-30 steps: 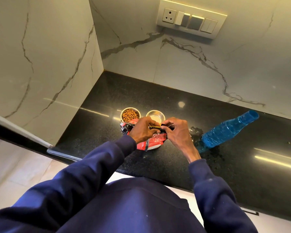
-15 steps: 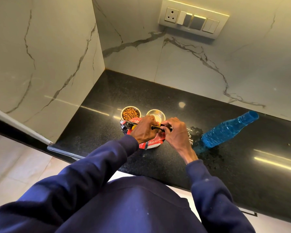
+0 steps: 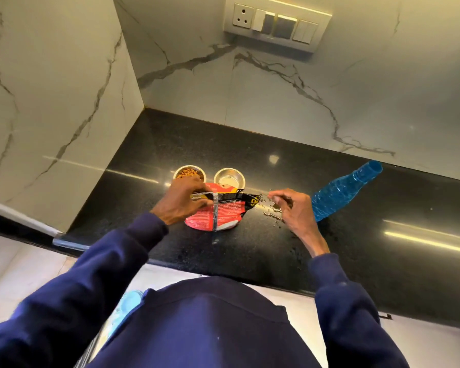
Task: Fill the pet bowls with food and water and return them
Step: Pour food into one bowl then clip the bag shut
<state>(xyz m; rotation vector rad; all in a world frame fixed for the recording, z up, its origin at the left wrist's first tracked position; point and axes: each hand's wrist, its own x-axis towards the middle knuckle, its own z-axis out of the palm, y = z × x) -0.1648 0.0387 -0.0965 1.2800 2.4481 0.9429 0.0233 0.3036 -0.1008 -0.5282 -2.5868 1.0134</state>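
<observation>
Two small steel bowls stand side by side on the black counter [image 3: 170, 144]. The left bowl [image 3: 189, 172] holds brown kibble; the right bowl [image 3: 229, 177] looks pale and shiny inside. In front of them lies a red and black food pouch [image 3: 222, 212]. My left hand [image 3: 182, 200] pinches the pouch's folded top at its left end. My right hand [image 3: 287, 208] hovers to the right of the pouch, fingers loosely curled and holding nothing, just above a small puddle. A blue plastic bottle [image 3: 343, 191] without a cap stands to the right.
Water drops [image 3: 270, 211] lie on the counter between the pouch and the bottle. Marble walls close the corner at left and behind, with a switch panel [image 3: 275, 22] high on the back wall. The counter's front edge runs just before my body.
My right hand has let go of the pouch's top and moved right toward the bottle. The left hand still holds the pouch. The second bowl, partly covered before, shows fully.
</observation>
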